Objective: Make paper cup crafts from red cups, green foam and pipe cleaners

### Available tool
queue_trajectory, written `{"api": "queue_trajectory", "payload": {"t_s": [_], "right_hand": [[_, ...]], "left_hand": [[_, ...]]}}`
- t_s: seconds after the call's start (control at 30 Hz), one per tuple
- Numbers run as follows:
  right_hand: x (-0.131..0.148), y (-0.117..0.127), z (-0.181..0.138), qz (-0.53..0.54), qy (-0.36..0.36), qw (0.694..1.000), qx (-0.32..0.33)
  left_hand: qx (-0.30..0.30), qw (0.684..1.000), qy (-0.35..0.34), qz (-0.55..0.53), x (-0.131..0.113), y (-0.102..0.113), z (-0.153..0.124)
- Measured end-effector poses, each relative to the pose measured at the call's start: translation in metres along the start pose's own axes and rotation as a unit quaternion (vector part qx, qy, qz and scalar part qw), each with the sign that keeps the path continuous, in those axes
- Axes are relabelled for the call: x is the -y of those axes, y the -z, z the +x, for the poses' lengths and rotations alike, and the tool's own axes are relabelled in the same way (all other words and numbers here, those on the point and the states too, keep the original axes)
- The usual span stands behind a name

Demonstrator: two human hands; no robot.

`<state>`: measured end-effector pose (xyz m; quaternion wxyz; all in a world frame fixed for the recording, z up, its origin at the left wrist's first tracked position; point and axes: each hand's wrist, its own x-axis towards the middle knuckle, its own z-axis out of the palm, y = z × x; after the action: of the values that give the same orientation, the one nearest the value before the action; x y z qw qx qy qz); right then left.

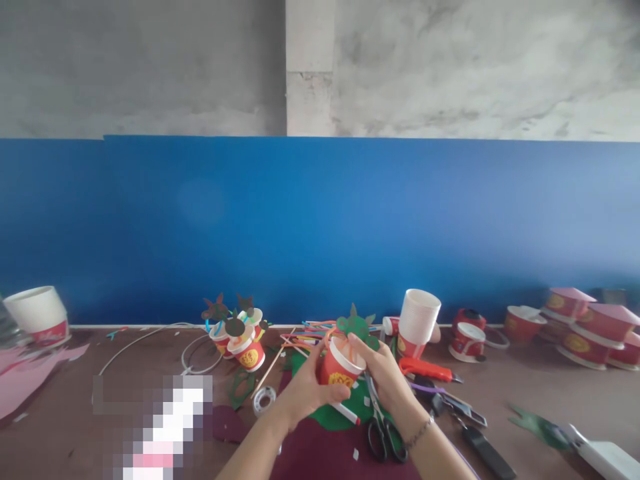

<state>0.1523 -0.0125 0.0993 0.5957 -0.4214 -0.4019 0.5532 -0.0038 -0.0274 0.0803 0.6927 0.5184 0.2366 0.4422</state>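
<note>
Clock positions are read around the held cup, with twelve away from the wearer. Nearest, at six o'clock, lies a maroon sheet (345,460); scissors (381,420) lie at five. A red-capped marker (346,413) rests on a green sheet (360,397) just nearer than the cup. At centre, the red paper cup (340,370) is held upright or slightly tilted. The left hand (307,393) has its fingers curled around the cup, thumb across the front. The right hand (383,367) reaches the rim with bent fingers, beside a spotted green paper cutout (356,325); whether they pinch it cannot be told. The step in hand appears to be handwork at the rim; the next move would call for a steady left grip and light right fingertips. An orange-handled cutter (425,368) lies at three. Farther, decorated cups (250,357) stand at ten, stacked white cups (420,317) at two, and a blue panel (320,227) beyond at twelve.
</note>
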Motion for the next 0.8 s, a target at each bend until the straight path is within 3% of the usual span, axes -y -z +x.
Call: {"api": "queue_trajectory", "payload": {"t_s": [0.07, 0.23, 0.3, 0.47, 0.63, 0.8], "right_hand": [[0.000, 0.001, 0.000, -0.016, 0.003, 1.000, 0.005], [-0.008, 0.002, 0.003, -0.125, 0.040, 0.988, 0.080], [-0.013, 0.002, 0.005, -0.170, 0.061, 0.977, 0.111], [-0.019, 0.000, 0.004, -0.157, 0.034, 0.979, 0.126], [-0.013, -0.009, -0.007, -0.075, -0.060, 0.989, 0.114], [-0.007, -0.014, -0.013, -0.031, -0.081, 0.991, 0.099]], "left_hand": [[-0.002, 1.000, -0.023, 0.020, 0.002, -0.002, 0.001], [-0.188, 0.969, -0.076, 0.139, -0.002, 0.007, 0.007], [-0.227, 0.952, -0.075, 0.191, -0.004, 0.012, 0.007], [-0.265, 0.925, -0.106, 0.250, -0.004, 0.015, 0.007], [-0.276, 0.926, -0.130, 0.222, 0.002, 0.011, 0.007], [-0.299, 0.909, -0.175, 0.232, 0.004, 0.008, 0.005]]}}
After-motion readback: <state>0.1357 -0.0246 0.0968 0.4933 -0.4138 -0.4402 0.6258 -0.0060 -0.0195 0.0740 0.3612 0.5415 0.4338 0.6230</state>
